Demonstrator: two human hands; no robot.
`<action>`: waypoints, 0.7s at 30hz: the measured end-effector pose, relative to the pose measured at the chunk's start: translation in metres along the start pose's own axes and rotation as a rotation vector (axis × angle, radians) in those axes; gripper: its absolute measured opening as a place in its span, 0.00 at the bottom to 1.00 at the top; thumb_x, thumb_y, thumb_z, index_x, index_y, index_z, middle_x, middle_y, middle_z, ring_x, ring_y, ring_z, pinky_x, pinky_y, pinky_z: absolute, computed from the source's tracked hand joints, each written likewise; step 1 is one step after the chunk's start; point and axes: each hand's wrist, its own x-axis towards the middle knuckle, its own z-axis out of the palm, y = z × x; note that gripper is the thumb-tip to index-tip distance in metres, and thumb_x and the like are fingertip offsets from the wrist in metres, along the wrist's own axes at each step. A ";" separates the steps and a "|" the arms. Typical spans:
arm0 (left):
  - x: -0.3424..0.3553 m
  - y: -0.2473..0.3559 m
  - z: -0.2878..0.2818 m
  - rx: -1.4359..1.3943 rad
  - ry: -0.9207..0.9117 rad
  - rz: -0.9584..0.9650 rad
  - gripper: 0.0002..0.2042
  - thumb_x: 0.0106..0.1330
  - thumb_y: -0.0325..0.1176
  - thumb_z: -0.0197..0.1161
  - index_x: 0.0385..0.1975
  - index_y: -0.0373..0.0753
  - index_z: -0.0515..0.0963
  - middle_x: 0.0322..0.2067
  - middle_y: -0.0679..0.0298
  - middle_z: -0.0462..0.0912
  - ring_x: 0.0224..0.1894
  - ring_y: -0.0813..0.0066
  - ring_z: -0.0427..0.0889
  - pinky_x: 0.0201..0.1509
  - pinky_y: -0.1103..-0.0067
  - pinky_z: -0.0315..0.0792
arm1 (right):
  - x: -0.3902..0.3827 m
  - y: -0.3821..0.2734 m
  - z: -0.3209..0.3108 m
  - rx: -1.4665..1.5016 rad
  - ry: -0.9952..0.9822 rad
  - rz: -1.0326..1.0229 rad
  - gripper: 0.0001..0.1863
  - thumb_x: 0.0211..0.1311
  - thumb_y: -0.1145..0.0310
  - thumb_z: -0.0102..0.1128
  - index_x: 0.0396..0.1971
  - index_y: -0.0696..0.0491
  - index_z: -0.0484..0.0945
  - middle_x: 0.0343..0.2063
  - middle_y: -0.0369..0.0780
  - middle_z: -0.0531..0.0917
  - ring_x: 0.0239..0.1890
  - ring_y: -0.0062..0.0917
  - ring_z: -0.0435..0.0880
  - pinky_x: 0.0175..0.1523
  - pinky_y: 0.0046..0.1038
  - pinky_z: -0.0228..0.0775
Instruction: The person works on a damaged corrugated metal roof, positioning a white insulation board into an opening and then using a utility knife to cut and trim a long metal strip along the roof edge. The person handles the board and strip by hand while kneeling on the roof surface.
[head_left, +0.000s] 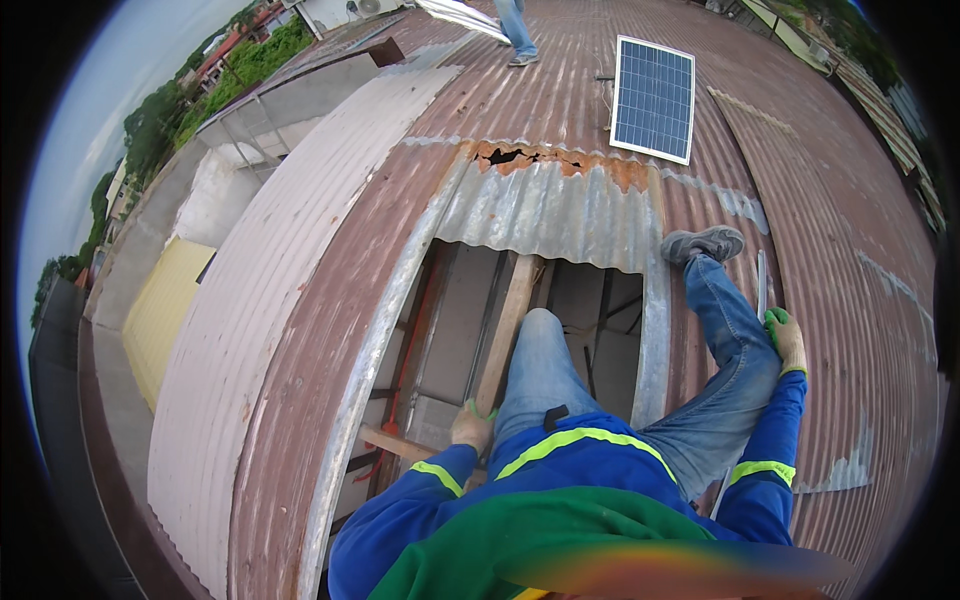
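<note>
Up top, a co-worker's leg (515,28) is cut off; down here, the left hand (473,425) sits at the wooden beam (506,330) inside the opening (455,315), fingers mostly hidden, grip impossible to tell. The right hand (787,342) curls beside a thin metal strip (762,285) on the ribbed roof (840,300), its hold unclear too. A ragged, rust-edged hole (505,157) mars the rippled grey sheet (548,215).

This is an outdoor rooftop: a weathered corrugated metal roof (850,240), with a timber beam (508,325) showing through an opening (455,320). A rust-holed galvanized sheet (550,215) covers the opening's far edge; beyond lies 1 solar panel (653,100). Trees (150,130) and cloudy sky (80,110) show past the roof's left edge.
</note>
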 end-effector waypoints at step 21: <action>0.003 0.002 0.003 -0.012 0.027 -0.001 0.37 0.65 0.55 0.67 0.67 0.38 0.68 0.52 0.40 0.83 0.57 0.40 0.81 0.61 0.56 0.76 | -0.008 -0.010 0.000 0.071 -0.009 0.026 0.16 0.74 0.61 0.60 0.50 0.56 0.85 0.29 0.31 0.82 0.30 0.14 0.76 0.37 0.22 0.69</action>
